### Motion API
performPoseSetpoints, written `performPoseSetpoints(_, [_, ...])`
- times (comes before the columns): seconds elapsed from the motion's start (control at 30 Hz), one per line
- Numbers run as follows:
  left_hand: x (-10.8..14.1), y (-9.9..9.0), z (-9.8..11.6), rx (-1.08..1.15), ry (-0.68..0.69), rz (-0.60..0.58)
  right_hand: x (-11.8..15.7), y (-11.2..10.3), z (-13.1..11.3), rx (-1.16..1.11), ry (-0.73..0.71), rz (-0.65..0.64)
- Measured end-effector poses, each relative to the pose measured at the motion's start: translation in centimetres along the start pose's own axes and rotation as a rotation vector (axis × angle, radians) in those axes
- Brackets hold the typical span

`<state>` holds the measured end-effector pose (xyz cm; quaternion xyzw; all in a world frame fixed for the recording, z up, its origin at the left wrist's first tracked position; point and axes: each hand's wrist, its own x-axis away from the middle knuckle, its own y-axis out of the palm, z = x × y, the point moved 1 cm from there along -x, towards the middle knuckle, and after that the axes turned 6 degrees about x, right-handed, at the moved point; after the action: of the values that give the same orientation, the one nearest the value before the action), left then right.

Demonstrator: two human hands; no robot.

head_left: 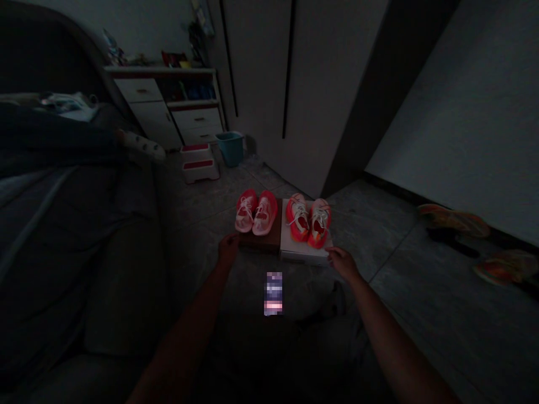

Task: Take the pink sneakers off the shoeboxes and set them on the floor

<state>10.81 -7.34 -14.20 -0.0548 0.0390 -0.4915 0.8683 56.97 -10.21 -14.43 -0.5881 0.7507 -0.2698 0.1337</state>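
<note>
Two shoe boxes stand side by side on the grey tiled floor. On the brown box (260,244) rests a pair of pink-red shoes (264,213) with pale laces. The white box (305,256) bears a pair of orange-red and white shoes (319,223). My left hand (228,247) is at the front left corner of the brown box, its fingers curled; the dim light hides whether they grip it. My right hand (341,261) has its fingertips at the front right corner of the white box, fingers together.
A lit, pixelated phone (273,293) lies in front of the boxes. Behind are a step stool (201,171), a teal bucket (231,149) and a cabinet (154,120). More shoes (503,268) lie by the right wall. A sofa (122,280) fills the left.
</note>
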Motion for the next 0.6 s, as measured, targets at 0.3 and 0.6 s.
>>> performPoseSetpoints(0.3, [4.3,2.2,10.6,0.223,0.303,-0.25,4.4,-1.0,-8.7,-0.211,-0.302,-0.043])
performPoseSetpoints(0.6, [13.0,-5.7,31.3,0.437,1.066,-0.385,13.9,-12.0,-25.1,-0.371,-0.999,0.275])
